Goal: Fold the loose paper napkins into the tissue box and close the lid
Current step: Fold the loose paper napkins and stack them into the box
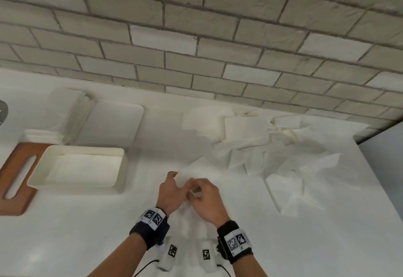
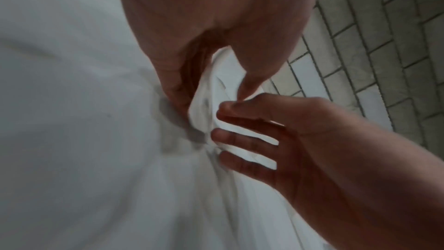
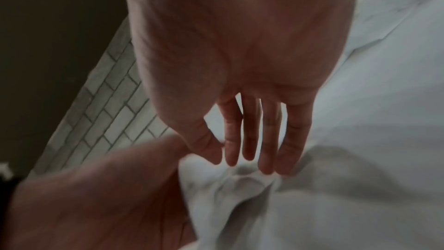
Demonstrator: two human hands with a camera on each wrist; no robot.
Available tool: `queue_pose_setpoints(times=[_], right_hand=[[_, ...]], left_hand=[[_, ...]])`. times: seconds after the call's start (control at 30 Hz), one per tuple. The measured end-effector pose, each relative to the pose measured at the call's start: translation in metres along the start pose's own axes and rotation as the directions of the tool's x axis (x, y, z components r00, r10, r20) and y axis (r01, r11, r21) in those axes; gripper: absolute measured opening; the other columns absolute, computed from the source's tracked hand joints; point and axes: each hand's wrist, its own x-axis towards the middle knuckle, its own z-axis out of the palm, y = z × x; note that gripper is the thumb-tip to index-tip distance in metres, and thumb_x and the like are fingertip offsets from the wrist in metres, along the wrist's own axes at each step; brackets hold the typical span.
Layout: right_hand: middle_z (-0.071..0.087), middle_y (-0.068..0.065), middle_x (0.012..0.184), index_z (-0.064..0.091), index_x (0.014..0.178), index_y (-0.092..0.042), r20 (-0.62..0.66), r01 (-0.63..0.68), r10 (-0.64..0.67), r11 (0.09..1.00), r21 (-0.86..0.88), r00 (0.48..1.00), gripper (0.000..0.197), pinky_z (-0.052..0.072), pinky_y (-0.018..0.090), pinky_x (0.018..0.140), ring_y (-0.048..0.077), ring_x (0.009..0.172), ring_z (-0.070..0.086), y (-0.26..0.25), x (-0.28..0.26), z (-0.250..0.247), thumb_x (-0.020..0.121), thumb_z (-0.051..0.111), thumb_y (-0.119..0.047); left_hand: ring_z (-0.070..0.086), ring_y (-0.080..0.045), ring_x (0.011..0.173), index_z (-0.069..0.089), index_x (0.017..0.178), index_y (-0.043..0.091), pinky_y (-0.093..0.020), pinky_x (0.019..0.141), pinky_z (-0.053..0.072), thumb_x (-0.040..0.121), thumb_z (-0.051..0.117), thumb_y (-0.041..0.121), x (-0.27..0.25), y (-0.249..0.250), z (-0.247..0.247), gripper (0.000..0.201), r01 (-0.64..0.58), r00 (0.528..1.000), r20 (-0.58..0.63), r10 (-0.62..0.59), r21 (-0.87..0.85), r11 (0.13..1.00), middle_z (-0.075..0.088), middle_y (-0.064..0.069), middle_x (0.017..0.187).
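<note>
From my head, my left hand (image 1: 169, 191) and right hand (image 1: 206, 198) meet, pinching one napkin (image 1: 185, 180) on the worktop (image 1: 87, 233), right of the open tissue box (image 1: 80, 168). Left wrist: thumb and fingers (image 2: 173, 83) clamp the napkin. Right wrist: my fingers (image 3: 250, 140) touch it.

open counter (image 1: 152, 137) between tissue box (image 1: 80, 167) and napkin pile (image 1: 272, 152)

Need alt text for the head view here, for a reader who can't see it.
Both hands, left hand and right hand, pinch a white napkin over a white counter. An open tissue box sits to the left, loose napkins to the right.
</note>
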Motion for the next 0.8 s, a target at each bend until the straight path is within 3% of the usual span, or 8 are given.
queue_pose_setpoints(times=[0.1,0.17,0.27,0.4,0.47,0.6,0.73,0.8], right_hand=[[0.077,-0.006,0.103,0.077,0.100,-0.022,-0.153,0.012,-0.029,0.993,-0.114,0.988,0.021,0.061,0.031,0.087,0.011,0.092,0.073,0.014,0.021,-0.038,0.091,0.066,-0.006],[0.071,0.004,0.121,0.070,0.114,-0.019,-0.179,-0.001,-0.081,0.909,-0.418,0.981,0.042,0.057,0.037,0.090,0.029,0.111,0.069,0.027,0.042,-0.075,0.083,0.059,0.006],[0.048,-0.001,0.153,0.057,0.134,-0.030,0.114,0.103,-0.028,0.679,-0.727,0.993,0.070,0.035,0.045,0.118,0.033,0.151,0.036,0.043,0.074,-0.124,0.078,0.053,0.013],[0.063,-0.002,0.116,0.059,0.113,-0.029,0.249,0.215,-0.007,0.526,-0.822,0.969,0.040,0.035,0.039,0.107,0.026,0.126,0.051,0.044,0.103,-0.155,0.087,0.054,0.002],[0.065,0.000,0.108,0.063,0.109,-0.024,0.219,0.201,-0.034,0.556,-0.807,0.975,0.017,0.041,0.037,0.091,0.025,0.114,0.056,0.038,0.108,-0.166,0.098,0.058,-0.011],[0.057,-0.003,0.094,0.064,0.097,-0.021,0.050,0.153,-0.147,0.866,-0.475,0.988,0.007,0.045,0.034,0.080,0.020,0.090,0.057,0.019,0.102,-0.174,0.101,0.069,-0.022],[0.062,0.000,0.098,0.067,0.102,-0.019,-0.253,0.311,-0.403,0.889,-0.337,0.879,0.008,0.051,0.033,0.078,0.020,0.086,0.064,-0.028,0.059,-0.131,0.101,0.073,-0.024],[0.065,0.001,0.104,0.069,0.105,-0.023,-0.306,0.377,-0.481,0.862,-0.340,0.822,0.006,0.053,0.033,0.074,0.020,0.086,0.066,-0.050,0.031,-0.087,0.101,0.073,-0.025]], left_hand=[[0.073,-0.028,0.098,0.066,0.110,0.016,-0.036,0.083,0.058,0.094,0.074,0.018,0.006,-0.008,-0.002,0.018,-0.005,0.997,-0.071,0.016,0.153,0.988,0.071,0.003,0.094],[0.073,-0.029,0.097,0.072,0.107,0.015,-0.038,0.085,0.059,0.095,0.071,0.016,0.005,-0.015,-0.010,0.012,-0.023,0.996,-0.076,0.038,0.189,0.982,0.075,0.000,0.097],[0.072,-0.031,0.104,0.074,0.119,0.014,-0.034,0.089,0.054,0.099,0.070,0.025,0.003,-0.027,-0.025,0.023,-0.058,0.990,-0.105,0.092,0.293,0.954,0.078,-0.003,0.105],[0.069,-0.033,0.117,0.072,0.129,0.012,-0.036,0.099,0.050,0.097,0.075,0.038,-0.002,-0.029,-0.042,0.042,-0.068,0.965,-0.218,0.148,0.336,0.939,0.077,-0.008,0.119],[0.068,-0.030,0.115,0.068,0.131,0.014,-0.033,0.095,0.049,0.095,0.078,0.036,-0.007,-0.023,-0.049,0.043,-0.106,0.947,-0.264,0.182,0.277,0.955,0.076,-0.005,0.113],[0.058,-0.016,0.064,0.055,0.127,0.035,-0.018,0.062,0.047,0.091,0.083,0.022,-0.018,-0.021,-0.059,0.047,-0.254,0.915,-0.296,0.275,0.107,0.961,0.065,-0.016,0.081],[0.057,-0.015,0.057,0.058,0.119,0.039,-0.027,0.062,0.051,0.092,0.079,0.019,-0.027,-0.032,-0.063,0.040,-0.301,0.912,-0.262,0.314,0.089,0.949,0.067,0.012,0.079],[0.069,-0.003,0.076,0.072,0.101,0.036,-0.028,0.078,0.055,0.095,0.077,0.019,-0.028,-0.041,-0.064,0.019,-0.269,0.934,-0.212,0.288,0.114,0.956,0.073,0.027,0.091]])
